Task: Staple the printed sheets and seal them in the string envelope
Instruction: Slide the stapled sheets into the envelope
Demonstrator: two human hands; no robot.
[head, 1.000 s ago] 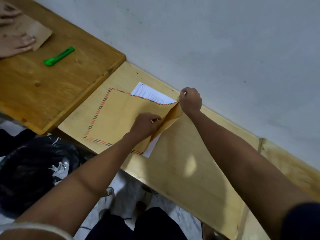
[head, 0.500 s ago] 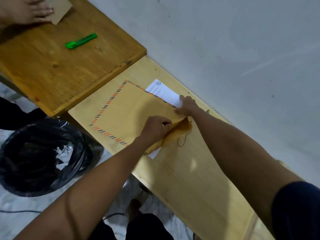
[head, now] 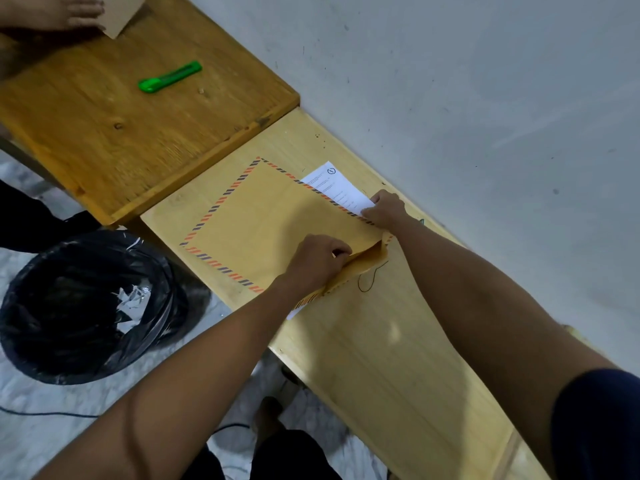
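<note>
The big yellow-brown paper envelope with striped edges [head: 277, 220] lies flat in the middle of the frame on the pale wooden worktop [head: 381, 358]. White printed sheets [head: 334, 187] poke out from under its far edge. The left hand [head: 317, 261] is curled, pinching the flap [head: 363, 268]. The right hand [head: 384, 207] presses on the sheets at the edge — its fingers are hidden, so I cannot tell how they lie.

I think it helps to hold the mouth wide and keep the thin dark string [head: 370, 282] out.

Upper left sits a darker wooden worktop [head: 104, 133] with a green plastic cutter [head: 169, 77] — a grey wall [head: 485, 81] behind.

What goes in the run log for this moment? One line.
left hand: grips envelope flap | right hand: on sheets | string: loose
</note>
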